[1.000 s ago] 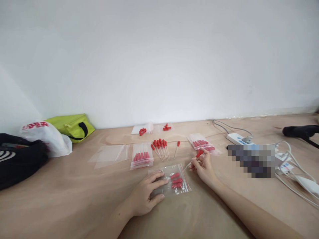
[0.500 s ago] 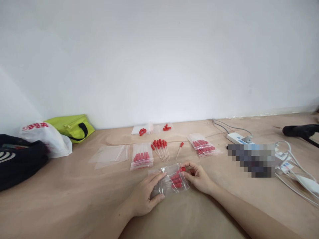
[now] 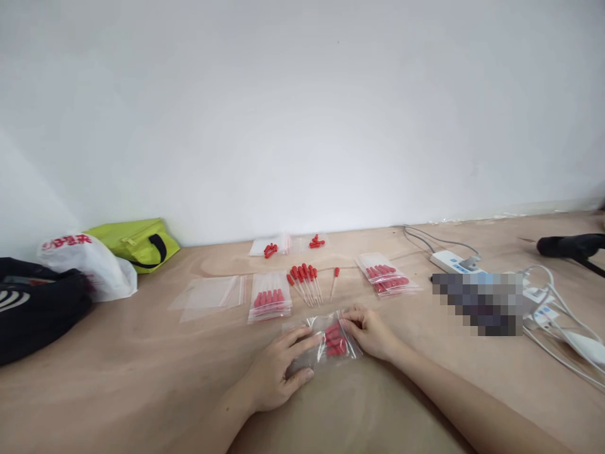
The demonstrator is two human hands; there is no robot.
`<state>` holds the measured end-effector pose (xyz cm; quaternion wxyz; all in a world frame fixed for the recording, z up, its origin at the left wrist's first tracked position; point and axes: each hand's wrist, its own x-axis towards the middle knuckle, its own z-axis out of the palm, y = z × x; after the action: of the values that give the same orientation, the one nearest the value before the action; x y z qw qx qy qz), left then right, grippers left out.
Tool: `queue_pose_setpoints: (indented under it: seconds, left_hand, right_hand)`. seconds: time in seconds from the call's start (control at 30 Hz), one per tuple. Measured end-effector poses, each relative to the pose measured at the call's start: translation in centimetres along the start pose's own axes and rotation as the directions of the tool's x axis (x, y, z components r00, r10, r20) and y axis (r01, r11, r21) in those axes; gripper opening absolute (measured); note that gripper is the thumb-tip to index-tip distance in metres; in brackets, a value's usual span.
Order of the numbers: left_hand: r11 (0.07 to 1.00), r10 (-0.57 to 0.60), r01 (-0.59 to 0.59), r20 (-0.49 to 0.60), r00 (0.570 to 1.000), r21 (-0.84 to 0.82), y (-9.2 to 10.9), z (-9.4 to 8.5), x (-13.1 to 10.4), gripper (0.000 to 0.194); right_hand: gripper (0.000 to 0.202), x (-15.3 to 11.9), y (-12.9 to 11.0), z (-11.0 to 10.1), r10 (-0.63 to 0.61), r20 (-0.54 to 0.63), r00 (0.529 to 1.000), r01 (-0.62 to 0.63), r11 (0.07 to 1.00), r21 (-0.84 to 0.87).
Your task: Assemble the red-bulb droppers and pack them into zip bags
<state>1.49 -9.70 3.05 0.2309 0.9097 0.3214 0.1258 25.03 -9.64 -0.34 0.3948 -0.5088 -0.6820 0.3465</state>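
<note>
A clear zip bag holding several red-bulbed droppers lies on the table in front of me. My left hand rests on the bag's left part, fingers spread and pressing it down. At the bag's upper right corner, by its mouth, my right hand pinches the edge. Just beyond the bag is a fanned pile of loose droppers, with a single dropper to its right. A stack of filled zip bags sits beyond my left hand.
Flat unfilled bags lie at left, and more filled bags at right. Loose red bulbs sit on bags near the wall. White power strips and cables occupy the right; a green bag, white plastic bag and black bag the left.
The dropper at my right fingertips has gone into the bag with the others. My right hand now grips the bag's edge, and my left fingers reach slightly further right.
</note>
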Motion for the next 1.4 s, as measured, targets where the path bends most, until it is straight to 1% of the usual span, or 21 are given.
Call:
queue_pose_setpoints:
  seconds: [0.03,0.07,0.1,0.17,0.23,0.27,0.3,0.4,0.5,0.57,0.67,0.73,0.8,0.83,0.87,0.93,0.97,1.03,1.17,1.33,1.4]
  left_hand:
    - [1.0,-0.001,0.001,0.006,1.0,0.003,0.0,0.0,0.0,0.046]
    - [1.0,0.0,0.0,0.007,1.0,0.004,-0.1,0.0,0.0,0.043]
    - [1.0,0.002,-0.002,0.007,1.0,0.006,-0.2,0.1,0.0,0.042]
    - [1.0,0.009,-0.009,0.002,1.0,0.004,-0.3,0.1,0.0,0.043]
    - [1.0,0.015,-0.015,-0.008,1.0,-0.003,-0.3,0.2,0.0,0.045]
    - [1.0,0.015,-0.015,-0.011,1.0,-0.005,-0.3,0.2,0.0,0.045]
    - [1.0,0.015,-0.015,-0.012,1.0,-0.005,-0.3,0.2,0.0,0.045]
    - [1.0,0.006,-0.006,-0.008,1.0,0.004,-0.3,0.2,-0.1,0.045]
    - [1.0,0.004,-0.004,-0.007,1.0,0.029,-0.3,0.4,-0.1,0.047]
    - [0.998,0.008,-0.008,-0.001,1.0,0.054,-0.4,0.4,-0.2,0.049]
    - [0.997,0.001,-0.002,0.016,1.0,0.082,-0.4,0.4,-0.2,0.051]
    - [0.997,-0.015,0.013,0.029,0.999,0.083,-0.3,0.4,-0.2,0.051]
    - [0.997,-0.03,0.027,0.039,0.999,0.076,-0.3,0.3,-0.1,0.051]
    - [0.997,-0.034,0.031,0.04,0.999,0.073,-0.3,0.3,-0.1,0.051]
    - [0.997,-0.034,0.032,0.037,0.999,0.072,-0.3,0.3,-0.1,0.051]
    - [0.997,-0.029,0.027,0.026,0.999,0.07,-0.4,0.3,0.0,0.051]
    - [0.997,-0.026,0.025,0.023,0.999,0.071,-0.4,0.4,0.0,0.051]
    - [0.997,-0.023,0.021,0.029,0.999,0.074,-0.5,0.4,0.0,0.05]
    - [0.997,-0.025,0.021,0.045,0.999,0.074,-0.3,0.3,0.1,0.048]
    - [0.999,-0.012,0.011,0.028,1.0,0.053,-0.2,0.1,0.0,0.046]
    - [0.999,-0.006,0.005,0.018,1.0,0.042,-0.2,0.1,0.0,0.044]
  right_hand:
    - [0.033,0.3,0.3,-0.2,0.006,0.019,1.0,-0.006,0.999,0.031]
    - [0.032,0.6,0.5,-0.5,0.023,0.008,1.0,-0.023,0.998,0.051]
    - [0.03,1.1,0.8,-0.7,0.045,-0.033,0.998,-0.044,0.998,0.043]
    - [0.022,2.3,1.1,-1.2,0.087,-0.178,0.98,-0.103,0.991,-0.082]
    - [0.014,3.9,1.1,-1.7,0.116,-0.313,0.943,-0.204,0.943,-0.264]
    - [0.015,4.7,1.0,-1.8,0.136,-0.364,0.921,-0.268,0.902,-0.34]
    - [0.021,5.6,0.9,-1.9,0.158,-0.399,0.903,-0.318,0.871,-0.375]
    - [0.032,8.0,0.8,-1.7,0.216,-0.443,0.87,-0.409,0.818,-0.404]
    - [0.024,9.5,1.0,-1.3,0.267,-0.438,0.858,-0.457,0.786,-0.417]
    - [0.02,9.7,1.0,-1.2,0.28,-0.426,0.86,-0.461,0.783,-0.417]
    - [0.025,8.9,1.0,-1.9,0.244,-0.417,0.876,-0.419,0.813,-0.405]
    - [0.034,7.6,1.0,-2.5,0.201,-0.42,0.885,-0.377,0.839,-0.392]
    - [0.042,5.7,1.2,-3.0,0.171,-0.425,0.889,-0.324,0.892,-0.317]
    - [0.044,4.7,1.2,-3.0,0.167,-0.437,0.884,-0.262,0.951,-0.167]
    - [0.045,3.6,1.3,-3.0,0.176,-0.437,0.882,-0.2,0.98,-0.009]
    - [0.045,1.7,1.4,-2.7,0.182,-0.434,0.882,-0.087,0.969,0.23]
    - [0.046,0.9,1.4,-2.5,0.186,-0.437,0.88,-0.046,0.949,0.311]
    - [0.049,-0.1,1.3,-2.0,0.195,-0.45,0.871,0.007,0.912,0.409]
    - [0.05,-0.4,0.9,-1.4,0.213,-0.469,0.857,0.044,0.878,0.478]
    - [0.048,-0.1,0.7,-0.8,0.204,-0.443,0.873,0.058,0.858,0.51]
    - [0.047,-0.1,0.5,-0.6,0.201,-0.456,0.867,0.079,0.848,0.525]
